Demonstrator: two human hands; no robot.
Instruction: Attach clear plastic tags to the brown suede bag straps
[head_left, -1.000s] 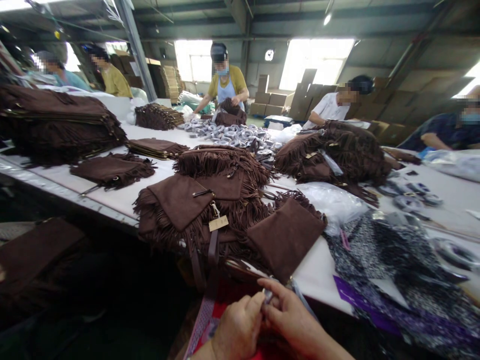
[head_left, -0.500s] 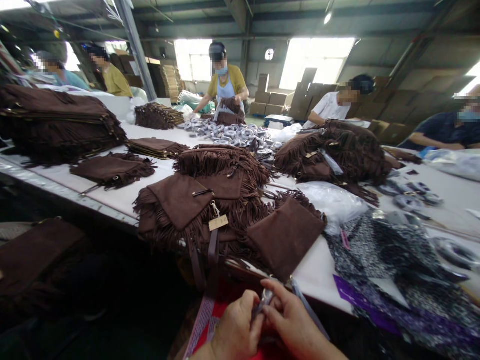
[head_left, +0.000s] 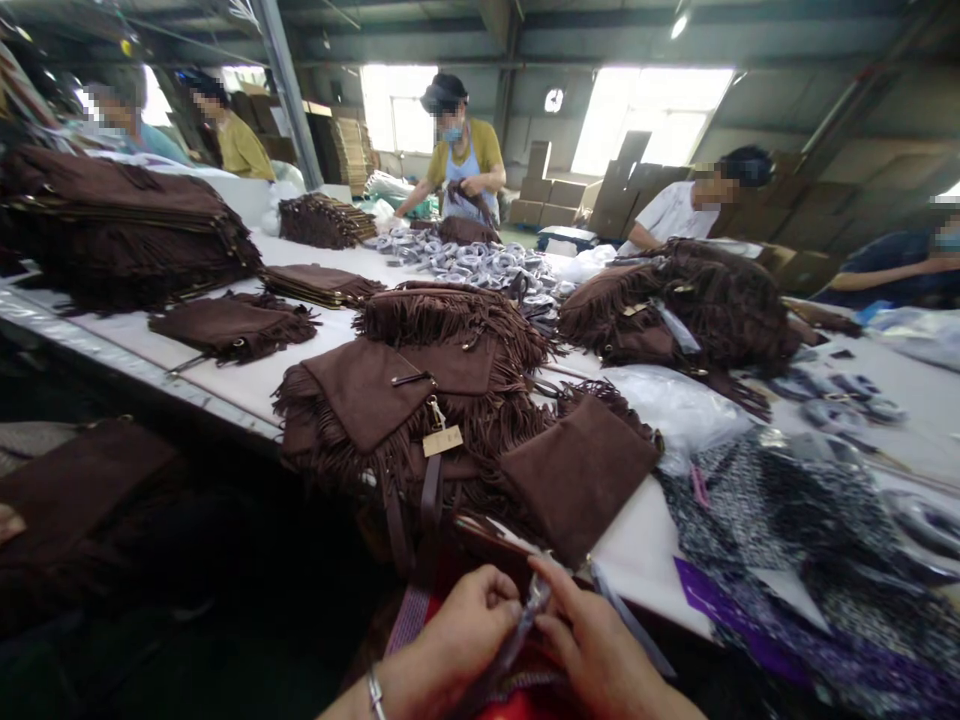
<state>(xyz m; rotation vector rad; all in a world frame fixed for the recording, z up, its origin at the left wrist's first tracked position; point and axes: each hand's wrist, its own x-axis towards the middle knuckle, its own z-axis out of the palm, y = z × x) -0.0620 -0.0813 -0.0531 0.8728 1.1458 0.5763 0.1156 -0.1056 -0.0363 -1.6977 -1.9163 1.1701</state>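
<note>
Fringed brown bags [head_left: 420,410] crowd the white table [head_left: 637,545] beyond both hands.

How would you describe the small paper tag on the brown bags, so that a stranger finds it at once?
Start at the long white table and go to the heap of brown fringed bags at its near edge, just beyond the person's two hands. On the front bag, below its zipper pull, hangs a pale tan tag. It is the only light rectangle on all that dark suede.
</note>
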